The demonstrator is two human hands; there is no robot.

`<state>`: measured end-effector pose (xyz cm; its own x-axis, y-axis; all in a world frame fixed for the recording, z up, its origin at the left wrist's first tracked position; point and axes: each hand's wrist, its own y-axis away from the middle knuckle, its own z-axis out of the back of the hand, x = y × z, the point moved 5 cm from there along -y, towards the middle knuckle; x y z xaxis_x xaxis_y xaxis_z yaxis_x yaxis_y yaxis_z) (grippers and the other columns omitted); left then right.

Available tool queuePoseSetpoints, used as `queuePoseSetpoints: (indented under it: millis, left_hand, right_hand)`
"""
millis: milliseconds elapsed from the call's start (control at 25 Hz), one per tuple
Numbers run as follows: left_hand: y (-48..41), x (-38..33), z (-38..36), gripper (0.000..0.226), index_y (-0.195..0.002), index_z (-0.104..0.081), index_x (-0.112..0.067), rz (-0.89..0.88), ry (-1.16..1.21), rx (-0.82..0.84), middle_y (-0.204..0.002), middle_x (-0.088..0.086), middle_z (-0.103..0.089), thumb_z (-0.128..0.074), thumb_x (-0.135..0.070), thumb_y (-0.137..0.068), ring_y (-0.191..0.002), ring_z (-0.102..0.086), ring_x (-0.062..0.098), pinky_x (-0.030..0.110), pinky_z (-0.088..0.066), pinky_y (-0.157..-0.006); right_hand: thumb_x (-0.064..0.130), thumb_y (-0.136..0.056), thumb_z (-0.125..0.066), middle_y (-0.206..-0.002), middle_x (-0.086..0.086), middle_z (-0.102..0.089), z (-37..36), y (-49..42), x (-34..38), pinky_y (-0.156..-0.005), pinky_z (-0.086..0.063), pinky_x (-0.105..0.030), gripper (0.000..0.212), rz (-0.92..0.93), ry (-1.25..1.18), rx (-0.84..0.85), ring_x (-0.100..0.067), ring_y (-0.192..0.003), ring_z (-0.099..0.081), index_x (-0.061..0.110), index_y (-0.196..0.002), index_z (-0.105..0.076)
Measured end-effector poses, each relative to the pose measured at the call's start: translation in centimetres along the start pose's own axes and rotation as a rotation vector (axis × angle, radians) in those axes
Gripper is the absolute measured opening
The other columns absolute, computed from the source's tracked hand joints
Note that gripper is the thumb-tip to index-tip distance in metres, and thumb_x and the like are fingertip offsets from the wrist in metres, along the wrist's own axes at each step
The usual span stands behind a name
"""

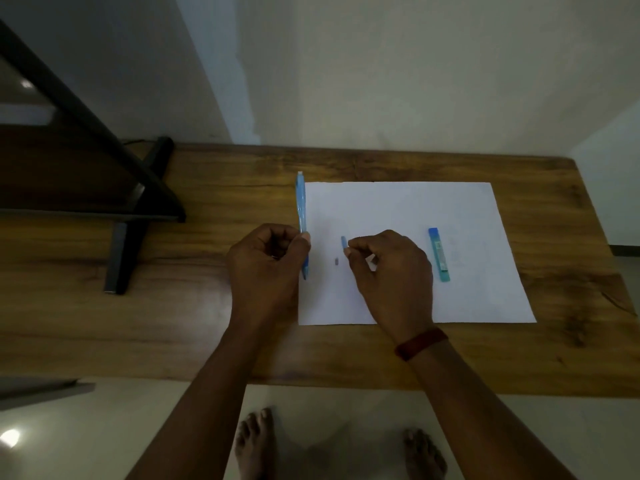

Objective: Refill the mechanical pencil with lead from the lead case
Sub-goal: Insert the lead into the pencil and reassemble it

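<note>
While the left hand (266, 261) grips the blue mechanical pencil (300, 202), its fingers (277, 237) curl round the lower barrel and the thumb presses against it. The pencil sits along the left edge of the white sheet of paper (398, 209). Its long axis runs almost straight from 12 to 6 o'clock. The pale end points to 12 o'clock, away from the person, and the dark tip points to 6 o'clock, showing just below the hand. Whether the tip touches the table (225, 174) cannot be told.

The right hand (394, 271) is at 3 o'clock of the left one and apart from it. It pinches a small blue piece (344, 242) between thumb and forefinger, with the other fingers curled in. The piece sticks out toward 12 o'clock. At 7 o'clock of it, a tiny grey bit (336, 261) lies on the paper.

The lead case (439, 258) lies flat on the paper at 3 o'clock of the right hand, near it but not touching. Its long axis also runs about 12 to 6 o'clock, with the near end leaning slightly toward 5 and the darker blue cap at the 12 o'clock end.

A red band (420, 342) circles the right wrist. At 9 o'clock a black frame (138, 188) stands on the wooden table.
</note>
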<state>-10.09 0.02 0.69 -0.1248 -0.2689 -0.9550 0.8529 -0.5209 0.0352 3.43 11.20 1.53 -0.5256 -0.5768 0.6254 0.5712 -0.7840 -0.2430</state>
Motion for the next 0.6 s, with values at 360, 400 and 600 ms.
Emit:
queuePoseSetpoints:
  millis: [360,400,600]
  left_hand:
    - [-0.4,0.0,0.8,0.002,-0.085,-0.069,-0.019,-0.133,-0.072,0.063,-0.075,-0.014,-0.066,-0.071,-0.019,-0.084,-0.070,-0.064,0.002,0.012,-0.053,-0.062]
    - [-0.4,0.0,0.8,0.003,-0.085,-0.070,-0.018,-0.148,-0.086,0.076,-0.074,-0.014,-0.066,-0.071,-0.019,-0.084,-0.070,-0.064,0.001,0.010,-0.052,-0.062]
    - [-0.4,0.0,0.9,0.004,-0.085,-0.071,-0.017,-0.192,-0.150,0.130,-0.073,-0.015,-0.064,-0.072,-0.020,-0.082,-0.073,-0.064,0.001,0.006,-0.049,-0.063]
  right_hand:
    - [0.033,-0.087,-0.066,-0.082,-0.007,-0.070,-1.7,0.1,1.0,-0.071,-0.039,-0.022,0.023,0.007,0.150,0.105,-0.014,-0.074,-0.057,0.011,-0.091,-0.073]
    - [0.030,-0.086,-0.066,-0.080,-0.007,-0.070,-1.7,0.1,1.1,-0.070,-0.039,-0.022,0.020,0.007,0.154,0.103,-0.013,-0.072,-0.055,0.011,-0.089,-0.073]
    - [0.022,-0.080,-0.072,-0.069,0.005,-0.067,-1.1,-0.7,1.0,-0.065,-0.043,-0.011,0.010,-0.083,-0.049,0.060,-0.004,-0.060,-0.055,0.016,-0.073,-0.069]
